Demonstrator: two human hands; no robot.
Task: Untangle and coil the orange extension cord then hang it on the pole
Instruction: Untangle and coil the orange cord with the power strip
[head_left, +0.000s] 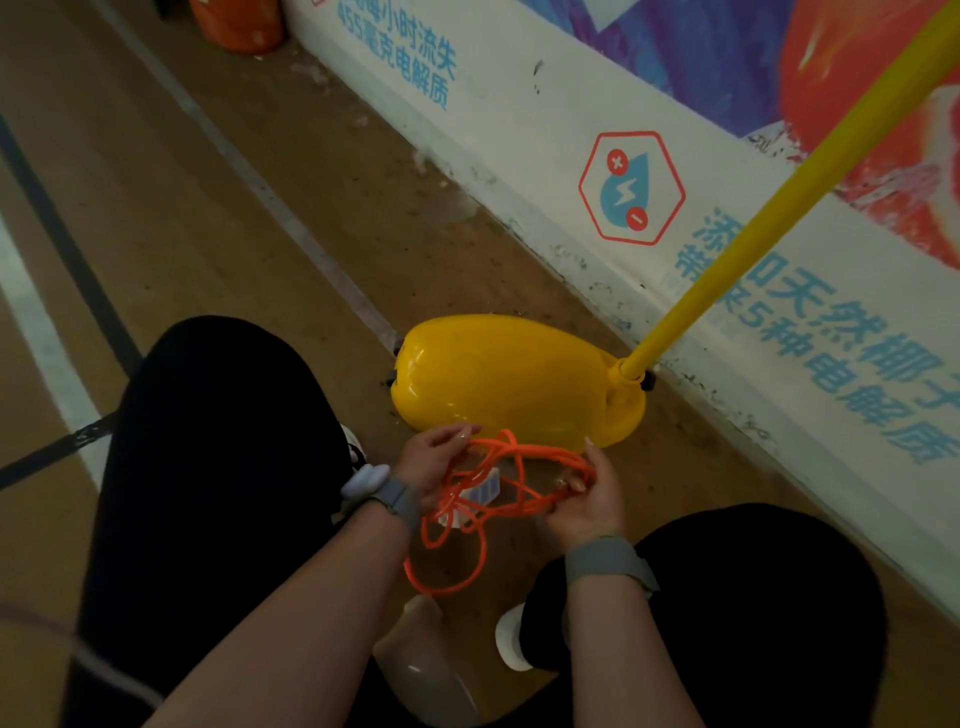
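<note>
The orange extension cord (483, 499) hangs in a loose tangle of loops between my two hands, low over the floor. My left hand (434, 460) holds strands on the tangle's left side, fingers curled around them. Strands on the right side are gripped by my right hand (589, 501). A white socket block (480, 491) with a blue label shows through the loops. One big loop droops down toward the floor. The yellow pole (769, 218) rises diagonally from its yellow base (498, 379), just beyond my hands.
My knees in black trousers flank the cord on both sides. A printed white wall panel (519, 130) runs behind the base. An orange object (236, 26) sits at the far top left. A pale plastic bottle (431, 670) lies on the brown floor below the cord.
</note>
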